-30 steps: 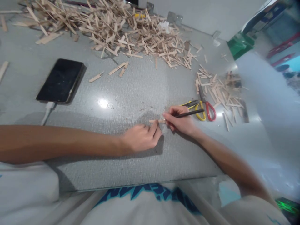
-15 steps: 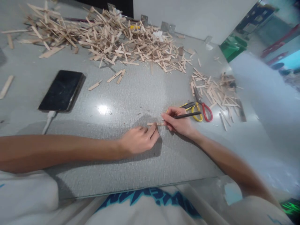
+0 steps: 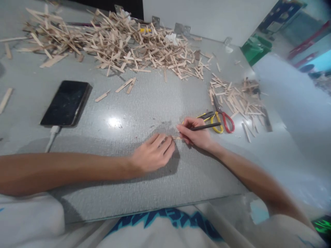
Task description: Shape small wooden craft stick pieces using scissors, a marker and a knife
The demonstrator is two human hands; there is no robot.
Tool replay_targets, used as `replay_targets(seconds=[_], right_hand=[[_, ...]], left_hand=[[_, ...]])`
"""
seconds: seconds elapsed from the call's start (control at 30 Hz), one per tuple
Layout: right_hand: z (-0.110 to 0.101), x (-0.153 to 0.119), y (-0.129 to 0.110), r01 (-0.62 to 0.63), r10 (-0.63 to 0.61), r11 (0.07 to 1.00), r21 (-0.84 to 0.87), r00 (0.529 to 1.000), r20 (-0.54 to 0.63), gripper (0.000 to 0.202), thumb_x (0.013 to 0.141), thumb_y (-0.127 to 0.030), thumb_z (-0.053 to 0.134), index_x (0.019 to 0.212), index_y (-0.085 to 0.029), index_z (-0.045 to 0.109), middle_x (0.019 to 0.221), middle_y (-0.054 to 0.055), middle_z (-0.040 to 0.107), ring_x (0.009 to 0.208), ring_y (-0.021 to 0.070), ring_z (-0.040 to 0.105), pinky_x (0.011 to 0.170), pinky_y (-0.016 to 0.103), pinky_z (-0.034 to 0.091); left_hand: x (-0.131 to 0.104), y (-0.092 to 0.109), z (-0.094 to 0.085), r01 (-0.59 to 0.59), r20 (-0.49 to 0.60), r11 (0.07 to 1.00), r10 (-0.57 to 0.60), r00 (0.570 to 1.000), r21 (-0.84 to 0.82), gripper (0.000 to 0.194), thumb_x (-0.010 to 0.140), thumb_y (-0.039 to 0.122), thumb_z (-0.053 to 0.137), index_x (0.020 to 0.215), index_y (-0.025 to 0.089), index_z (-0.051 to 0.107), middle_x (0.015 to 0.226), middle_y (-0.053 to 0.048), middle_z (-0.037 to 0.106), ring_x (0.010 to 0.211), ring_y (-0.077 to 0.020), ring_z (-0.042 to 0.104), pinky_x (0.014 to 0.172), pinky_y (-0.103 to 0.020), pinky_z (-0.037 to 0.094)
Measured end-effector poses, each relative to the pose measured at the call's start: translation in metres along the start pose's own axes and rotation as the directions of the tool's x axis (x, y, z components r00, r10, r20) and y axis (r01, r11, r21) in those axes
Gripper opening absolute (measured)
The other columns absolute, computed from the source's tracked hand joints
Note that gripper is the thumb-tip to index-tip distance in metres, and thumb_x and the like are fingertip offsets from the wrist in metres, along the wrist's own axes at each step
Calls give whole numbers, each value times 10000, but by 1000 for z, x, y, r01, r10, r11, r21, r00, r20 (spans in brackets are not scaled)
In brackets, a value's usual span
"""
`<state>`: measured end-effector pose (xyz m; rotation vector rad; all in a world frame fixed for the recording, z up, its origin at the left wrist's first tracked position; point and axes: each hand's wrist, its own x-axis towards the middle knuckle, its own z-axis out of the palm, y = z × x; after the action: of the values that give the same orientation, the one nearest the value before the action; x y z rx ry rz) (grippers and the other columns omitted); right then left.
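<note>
My left hand [image 3: 155,151] is bent over a small wooden craft stick [image 3: 177,138], its fingertips pressing the stick against the table. Part of the stick is hidden under those fingers. In my right hand [image 3: 195,134] is a slim black pen-shaped tool [image 3: 207,126], pinched between thumb and fingers. Its thin tip points left, close above the stick, but too fine to tell whether it is a blade or a nib. Scissors [image 3: 223,119] with one red and one yellow handle loop lie just beyond my right hand, beside a yellow-handled tool [image 3: 205,116] partly covered by it.
A large heap of wooden sticks [image 3: 111,44] spreads along the back, and a smaller pile [image 3: 238,98] lies at the right. A black phone [image 3: 66,103] with a white cable [image 3: 51,137] rests at the left. Loose sticks [image 3: 125,85] lie between. The table edge [image 3: 155,209] runs near my body.
My left hand's fingers have spread forward over the stick, covering its left end. My right hand keeps the black tool in nearly the same place. The view has shifted slightly.
</note>
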<state>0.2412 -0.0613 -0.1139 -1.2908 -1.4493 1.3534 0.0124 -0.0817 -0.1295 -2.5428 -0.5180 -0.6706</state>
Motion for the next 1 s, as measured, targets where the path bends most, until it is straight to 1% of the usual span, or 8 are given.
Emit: replay_targets(seconds=[0.1, 0.17, 0.27, 0.33, 0.5, 0.67, 0.83, 1.0], right_hand=[[0, 0, 4, 1, -1, 1000, 25, 1000, -12, 480, 926, -551, 853, 708, -227, 574, 471, -74, 580, 323, 62, 424, 297, 183, 345], [0, 0, 7, -8, 9, 998, 55, 1000, -23, 464, 912, -543, 872, 731, -224, 589, 519, -63, 620, 346, 69, 472, 308, 182, 378], [0, 1, 11, -20, 23, 995, 101, 999, -29, 455, 879, -551, 901, 769, -226, 602, 605, -45, 674, 418, 91, 566, 366, 195, 480], [0, 2, 12, -13, 16, 994, 112, 1000, -26, 451, 878, -558, 900, 786, -228, 607, 621, -44, 679, 442, 99, 591, 394, 204, 515], [1, 3, 9, 12, -9, 996, 91, 999, -40, 461, 873, -566, 902, 770, -224, 610, 584, -48, 664, 425, 98, 581, 372, 198, 499], [2, 2, 5, 20, -16, 995, 96, 999, -38, 479, 866, -576, 904, 759, -225, 596, 596, -49, 667, 422, 90, 570, 359, 194, 493], [1, 2, 5, 28, -24, 995, 93, 999, -43, 494, 869, -598, 891, 758, -227, 585, 620, -45, 681, 428, 89, 577, 350, 190, 483], [-1, 2, 4, 38, -29, 996, 86, 995, -99, 487, 889, -596, 876, 752, -232, 582, 630, -31, 696, 415, 94, 567, 323, 198, 453]], left_hand=[[-1, 0, -1, -1, 28, 998, 2, 1000, -58, 154, 1049, 95, 615, 1093, 65, 759, 1018, -140, 818, 899, -259, 761, 791, -384, 651], [-2, 1, -5, -23, 22, 983, 28, 999, -180, 196, 1060, 71, 570, 1157, 52, 739, 1030, -140, 814, 873, -239, 756, 803, -373, 652], [-1, 2, -12, -80, 16, 874, 100, 995, -479, 330, 1097, 58, 472, 1347, 114, 681, 1119, -90, 812, 954, -183, 761, 875, -295, 641], [1, 1, -15, -132, -9, 788, 159, 987, -602, 334, 1121, 71, 447, 1340, 144, 690, 1156, -70, 814, 984, -156, 755, 887, -255, 623], [5, -5, -9, -224, -19, 801, 257, 966, -555, 257, 1073, 43, 545, 1131, 144, 774, 1194, -89, 825, 1086, -236, 742, 925, -359, 591], [3, -6, -4, -202, -9, 823, 232, 973, -530, 216, 1032, 16, 612, 1048, 138, 790, 1103, -87, 823, 945, -216, 712, 860, -362, 535], [3, -5, -8, -207, 24, 828, 257, 966, -522, 201, 1050, 55, 620, 995, 159, 783, 1065, -82, 803, 921, -210, 667, 854, -358, 483], [3, -1, -11, -76, 105, 913, 128, 986, -401, 268, 1080, 161, 617, 836, 156, 728, 827, -46, 704, 821, -217, 598, 788, -371, 447]])
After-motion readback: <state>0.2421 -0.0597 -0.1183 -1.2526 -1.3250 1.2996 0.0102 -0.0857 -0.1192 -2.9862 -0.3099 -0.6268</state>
